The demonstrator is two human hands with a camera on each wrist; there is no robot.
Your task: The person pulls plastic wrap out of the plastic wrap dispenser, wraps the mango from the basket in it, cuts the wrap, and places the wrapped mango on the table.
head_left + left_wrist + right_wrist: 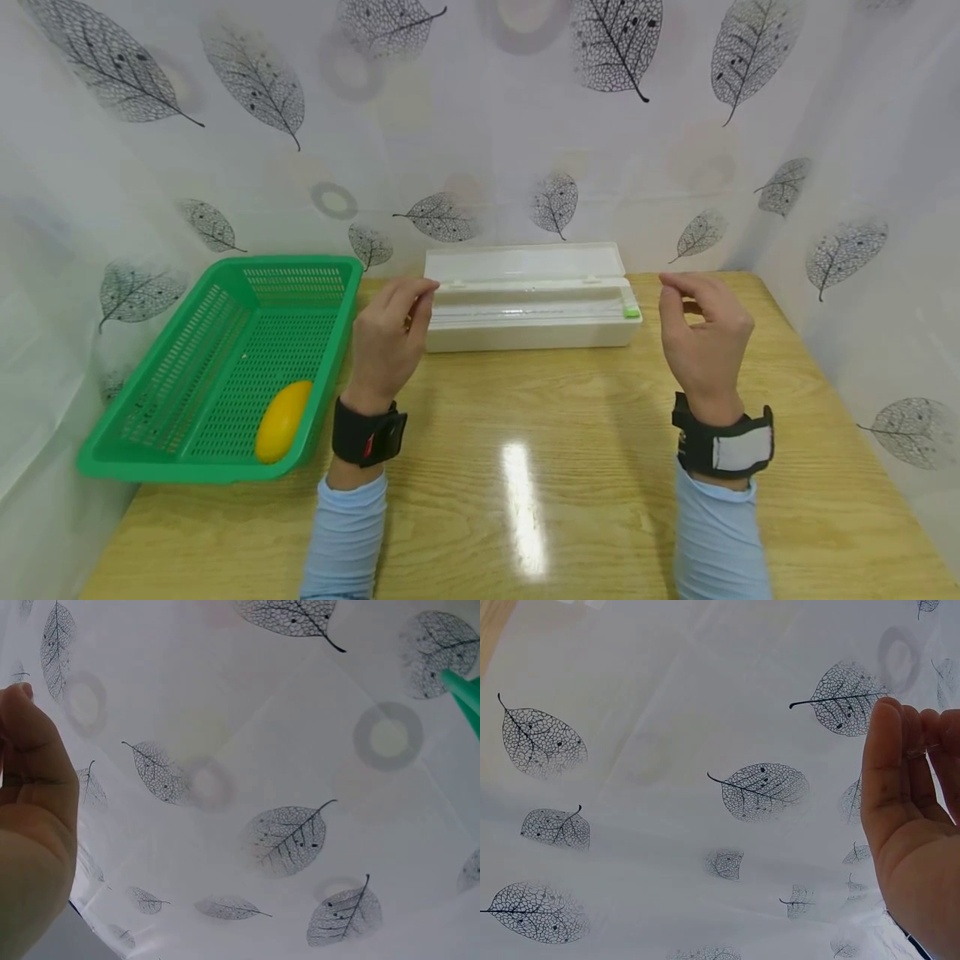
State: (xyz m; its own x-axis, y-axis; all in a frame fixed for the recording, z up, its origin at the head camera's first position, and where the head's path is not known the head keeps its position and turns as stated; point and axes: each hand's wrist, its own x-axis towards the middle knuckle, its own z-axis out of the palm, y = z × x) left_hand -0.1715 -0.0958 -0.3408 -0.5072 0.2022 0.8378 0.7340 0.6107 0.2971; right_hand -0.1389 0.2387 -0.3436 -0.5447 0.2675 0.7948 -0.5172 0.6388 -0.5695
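Observation:
My left hand (386,343) is raised between the green basket and a white cling film box, with the thumb tip meeting the fingertips. On the other side of the box, my right hand (707,337) makes the same pinching shape. I see nothing held in either hand. The cling film box (528,335) lies at the back of the table with its lid (525,261) tipped back and a green slider (632,312) at its right end. A smooth yellow mango (283,423) rests in the basket's near right corner.
The green plastic basket (342,342) stands at the left of the wooden table (570,467). White curtain (480,125) printed with grey leaves closes off the back and both sides. Black straps circle both wrists.

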